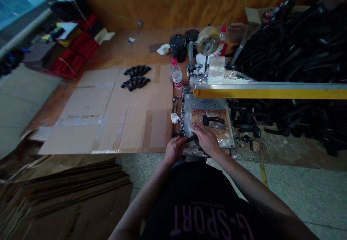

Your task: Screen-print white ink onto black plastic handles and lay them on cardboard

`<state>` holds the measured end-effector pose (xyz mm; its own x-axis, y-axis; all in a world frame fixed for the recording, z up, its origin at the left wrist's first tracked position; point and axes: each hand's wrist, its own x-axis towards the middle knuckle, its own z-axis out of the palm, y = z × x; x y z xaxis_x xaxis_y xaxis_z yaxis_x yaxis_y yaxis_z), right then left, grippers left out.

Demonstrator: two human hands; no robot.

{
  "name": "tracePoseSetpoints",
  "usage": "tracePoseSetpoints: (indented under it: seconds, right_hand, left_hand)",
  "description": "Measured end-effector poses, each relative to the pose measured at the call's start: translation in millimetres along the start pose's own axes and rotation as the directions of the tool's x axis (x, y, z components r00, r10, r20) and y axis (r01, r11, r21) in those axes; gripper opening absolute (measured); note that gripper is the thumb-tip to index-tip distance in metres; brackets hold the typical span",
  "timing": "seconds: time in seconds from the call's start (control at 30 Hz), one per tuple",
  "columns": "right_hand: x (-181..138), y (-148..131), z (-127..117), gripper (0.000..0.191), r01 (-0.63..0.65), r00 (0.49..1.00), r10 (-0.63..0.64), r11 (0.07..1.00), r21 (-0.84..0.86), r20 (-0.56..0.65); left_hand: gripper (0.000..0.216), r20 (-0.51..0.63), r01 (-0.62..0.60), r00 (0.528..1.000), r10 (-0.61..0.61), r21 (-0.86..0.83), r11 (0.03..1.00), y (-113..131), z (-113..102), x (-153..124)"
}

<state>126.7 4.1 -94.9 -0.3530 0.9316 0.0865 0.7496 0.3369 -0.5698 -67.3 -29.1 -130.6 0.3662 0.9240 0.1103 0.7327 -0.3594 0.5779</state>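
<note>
My left hand point(174, 149) is closed round one end of a black handle point(192, 138) at the near edge of the metal plate. Over the other end of this handle lies my right hand point(207, 140), its fingers curled and partly hiding the piece. A second black handle point(214, 120), bent at its left end, rests on the brown board point(196, 115) fixed to the metal plate point(208, 103), just beyond my right hand.
A yellow bar point(271, 93) with a metal edge spans above the plate. Black handles point(284, 48) are heaped at right. Cardboard point(146, 110) at left carries two rows of black handles point(135, 82). A red-capped bottle point(177, 75) and dark tubs point(177, 46) stand behind.
</note>
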Motion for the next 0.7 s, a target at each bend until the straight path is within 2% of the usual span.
tracePoseSetpoints:
  seconds: [0.1, 0.2, 0.33, 0.47, 0.57, 0.7]
  right_hand:
    - [-7.2, 7.2, 18.7, 0.051, 0.048, 0.993, -0.046, 0.999, -0.015, 0.111]
    - [-24.1, 15.0, 27.0, 0.056, 0.053, 0.991, -0.051, 0.999, -0.008, 0.125]
    - [-41.9, 16.7, 23.4, 0.059, 0.048, 0.992, -0.047, 0.999, 0.002, 0.114]
    - [-29.6, 14.3, 22.4, 0.058, 0.041, 0.991, -0.043, 0.999, 0.013, 0.124]
    - [-20.5, 14.5, 25.5, 0.055, 0.043, 0.991, -0.045, 0.999, 0.016, 0.127]
    - [-37.3, 15.0, 18.8, 0.054, 0.063, 0.986, -0.067, 0.998, 0.029, 0.155]
  left_hand:
    - [0.03, 0.009, -0.007, 1.0, 0.006, 0.032, 0.999, -5.0, 0.8, 2.0]
    - [0.028, 0.018, -0.019, 1.0, 0.018, 0.062, 0.998, -8.2, 0.9, 0.9]
    - [0.03, 0.033, -0.047, 0.998, 0.045, 0.08, 0.996, -10.7, 3.5, -1.9]
    - [0.03, 0.082, -0.094, 0.993, 0.087, 0.09, 0.991, -14.1, 3.1, -1.0]
    - [0.029, 0.083, -0.087, 0.993, 0.079, 0.099, 0.991, -14.5, 1.4, 0.6]
    - [0.03, 0.096, -0.082, 0.993, 0.069, 0.131, 0.988, -13.3, 0.4, 0.8]
